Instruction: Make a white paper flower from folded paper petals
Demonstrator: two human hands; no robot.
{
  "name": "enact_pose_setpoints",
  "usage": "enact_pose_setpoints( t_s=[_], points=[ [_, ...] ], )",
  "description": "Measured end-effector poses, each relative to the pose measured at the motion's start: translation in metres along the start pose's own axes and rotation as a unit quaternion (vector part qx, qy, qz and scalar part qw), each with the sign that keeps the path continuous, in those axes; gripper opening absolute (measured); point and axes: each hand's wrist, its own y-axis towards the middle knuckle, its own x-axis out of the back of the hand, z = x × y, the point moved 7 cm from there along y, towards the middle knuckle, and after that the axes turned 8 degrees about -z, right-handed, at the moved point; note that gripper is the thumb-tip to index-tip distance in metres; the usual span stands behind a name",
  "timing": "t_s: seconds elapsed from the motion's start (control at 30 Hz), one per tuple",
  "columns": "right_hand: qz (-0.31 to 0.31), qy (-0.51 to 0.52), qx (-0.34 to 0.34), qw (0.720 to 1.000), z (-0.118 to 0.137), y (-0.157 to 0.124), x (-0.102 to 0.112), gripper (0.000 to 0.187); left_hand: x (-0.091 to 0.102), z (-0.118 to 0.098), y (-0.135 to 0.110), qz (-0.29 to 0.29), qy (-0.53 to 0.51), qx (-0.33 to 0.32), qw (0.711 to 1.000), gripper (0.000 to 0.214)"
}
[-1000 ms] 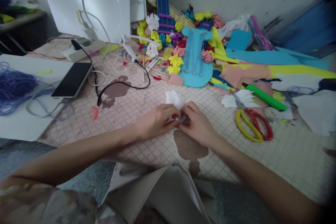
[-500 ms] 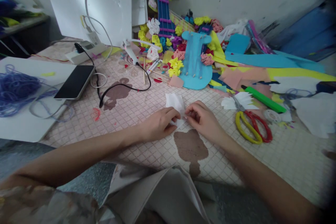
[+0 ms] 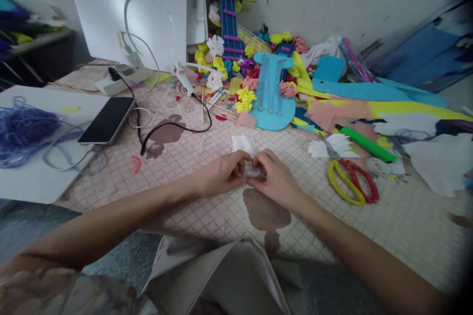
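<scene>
Paper [image 3: 243,144]: white, centre, near side of desk [image 3: 199,155] | fingers of left hand [image 3: 226,172] and right hand [image 3: 278,179]: narrow, pinching near part | probably folding: keep pressure even left and right, folds small, far end flat; light touch against tearing

The left hand [image 3: 223,173] and right hand [image 3: 278,177] are pinching white paper [image 3: 244,144] at mid-frame, over the bench [image 3: 195,157]; scissors [image 3: 337,159] are lying right of centre; a phone [image 3: 107,120] is resting at left.

The left sleeve [image 3: 68,289] is mottled grey-brown.
</scene>
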Motion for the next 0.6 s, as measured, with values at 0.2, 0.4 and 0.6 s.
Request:
enact_pose_setpoints(
  t_s=[0.2,0.4,0.6],
  points=[
    [0.004,-0.021,0.008,1.000,0.0043,-0.0016,-0.0012,0.021,0.0015,-0.0010,0.0021,-0.012,0.008,0.025,1.000,0.018],
    [0.003,-0.006,0.001,1.000,0.0036,-0.0008,-0.0015,0.024,-0.0008,0.0042,0.0027,-0.075,0.080,0.052,0.993,0.016],
    [0.006,0.005,-0.011,1.000,0.0036,-0.0010,-0.0017,0.033,0.0074,0.0054,0.0053,-0.109,0.179,0.014,0.978,0.026]
  ],
)
